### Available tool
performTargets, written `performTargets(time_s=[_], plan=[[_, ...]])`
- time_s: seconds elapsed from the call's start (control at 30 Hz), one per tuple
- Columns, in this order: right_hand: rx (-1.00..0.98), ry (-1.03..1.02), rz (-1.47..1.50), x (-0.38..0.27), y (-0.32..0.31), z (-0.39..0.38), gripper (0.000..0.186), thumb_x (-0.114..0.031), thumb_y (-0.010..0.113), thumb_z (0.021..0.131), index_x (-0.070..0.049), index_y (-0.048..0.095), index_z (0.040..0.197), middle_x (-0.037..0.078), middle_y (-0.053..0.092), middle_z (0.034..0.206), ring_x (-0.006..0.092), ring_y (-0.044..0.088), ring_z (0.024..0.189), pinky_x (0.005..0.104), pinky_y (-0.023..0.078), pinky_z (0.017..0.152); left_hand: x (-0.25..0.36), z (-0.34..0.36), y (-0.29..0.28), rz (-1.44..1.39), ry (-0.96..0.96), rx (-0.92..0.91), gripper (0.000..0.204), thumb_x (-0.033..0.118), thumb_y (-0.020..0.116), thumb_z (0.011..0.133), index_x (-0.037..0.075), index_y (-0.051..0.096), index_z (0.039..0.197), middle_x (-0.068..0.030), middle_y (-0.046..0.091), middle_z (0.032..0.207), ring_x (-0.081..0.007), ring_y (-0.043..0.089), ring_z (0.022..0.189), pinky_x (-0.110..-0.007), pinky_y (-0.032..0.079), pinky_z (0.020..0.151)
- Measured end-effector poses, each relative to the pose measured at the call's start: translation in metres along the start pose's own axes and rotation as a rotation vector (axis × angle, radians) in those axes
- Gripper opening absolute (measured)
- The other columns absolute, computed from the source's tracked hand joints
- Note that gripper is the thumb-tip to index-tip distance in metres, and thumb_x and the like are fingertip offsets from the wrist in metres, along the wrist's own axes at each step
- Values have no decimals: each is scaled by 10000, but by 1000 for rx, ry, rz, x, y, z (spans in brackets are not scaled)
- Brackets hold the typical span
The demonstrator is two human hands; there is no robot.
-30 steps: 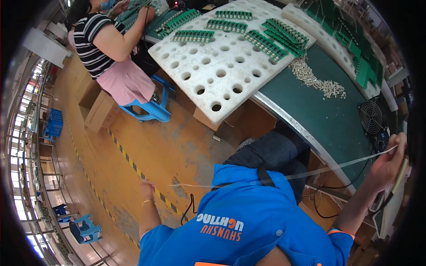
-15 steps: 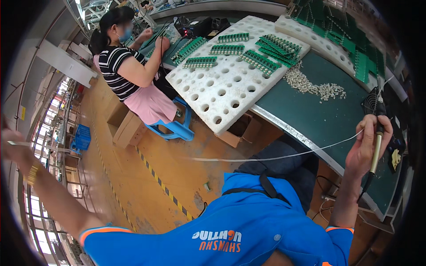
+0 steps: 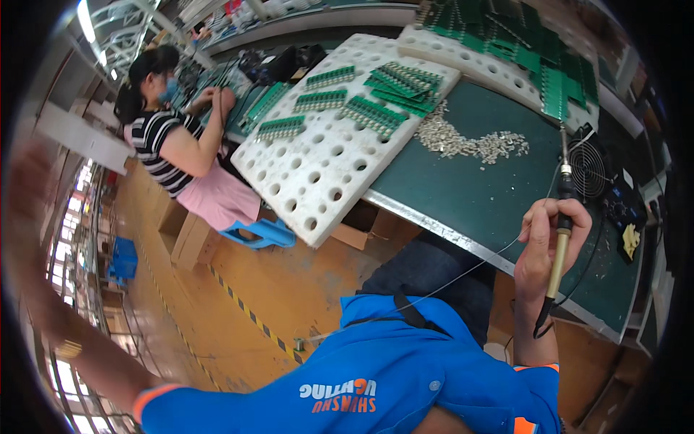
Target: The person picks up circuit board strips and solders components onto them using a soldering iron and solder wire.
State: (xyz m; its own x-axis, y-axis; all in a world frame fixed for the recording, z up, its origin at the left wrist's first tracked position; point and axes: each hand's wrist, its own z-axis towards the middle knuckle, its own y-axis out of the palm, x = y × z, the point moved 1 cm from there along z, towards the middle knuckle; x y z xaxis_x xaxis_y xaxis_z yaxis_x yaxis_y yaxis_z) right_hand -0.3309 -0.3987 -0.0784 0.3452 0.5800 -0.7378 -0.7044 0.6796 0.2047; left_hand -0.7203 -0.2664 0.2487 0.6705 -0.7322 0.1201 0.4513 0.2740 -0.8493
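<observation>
since before: right hand (image 3: 551, 242) has dropped from the fan end of the green mat (image 3: 470, 188) to the mat's near edge; left arm has swung further out, away from the mat, and is now a blur.
right hand: fist closed round a soldering iron (image 3: 560, 239), handle pale, tip pointing up over the mat toward the small fan (image 3: 587, 168).
wire: thin solder wire (image 3: 448, 278) runs from the right hand, off the mat's near edge, across the blue shirt (image 3: 376, 376) toward the left side.
left hand: (image 3: 25, 181) far out from the mat, raised and smeared by motion; cannot tell whether it is open or closed, or whether it holds the wire's end.
on the mat: heap of small metal parts (image 3: 470, 143) near the middle; black cord from the iron hangs off the near edge.
beside the mat: white foam tray (image 3: 325, 173) with round holes, overlapping the mat's left end, rows of green circuit boards (image 3: 376, 112) on top.
beyond the mat: second white tray (image 3: 499, 69) with more green boards.
co-worker: person in striped top (image 3: 173, 148) seated on a blue stool (image 3: 264, 233), left of the foam tray, hands on green boards.
</observation>
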Motion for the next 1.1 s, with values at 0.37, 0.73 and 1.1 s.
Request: performTargets(time_s=[0.37, 0.73, 1.1], plan=[[-302, 22, -92, 6, 28, -20, 389, 138, 591, 871, -25, 374, 1150, 143, 593, 876, 169, 630, 731, 287, 526, 641, 28, -50, 264, -633, 73, -693, 565, 148, 783, 803, 56, 585, 1324, -92, 678, 1042, -198, 647, 824, -308, 530, 698], [-388, -64, -334, 20, 50, -14, 371, 70, 671, 866, -26, 423, 1124, 117, 628, 787, 187, 611, 593, 301, 486, 539, 105, 2, 370, -1270, 188, -226, 225, 66, 715, 878, 16, 635, 1083, -41, 594, 886, -92, 492, 676, -221, 401, 594], [-424, 73, -98, 47, 65, -9, 371, 46, 697, 845, -61, 422, 1070, 123, 647, 792, 175, 642, 615, 297, 514, 550, 84, 2, 384, -1429, -226, -493, 123, 157, 543, 1025, 46, 562, 974, -59, 598, 935, -125, 563, 849, -254, 461, 781]])
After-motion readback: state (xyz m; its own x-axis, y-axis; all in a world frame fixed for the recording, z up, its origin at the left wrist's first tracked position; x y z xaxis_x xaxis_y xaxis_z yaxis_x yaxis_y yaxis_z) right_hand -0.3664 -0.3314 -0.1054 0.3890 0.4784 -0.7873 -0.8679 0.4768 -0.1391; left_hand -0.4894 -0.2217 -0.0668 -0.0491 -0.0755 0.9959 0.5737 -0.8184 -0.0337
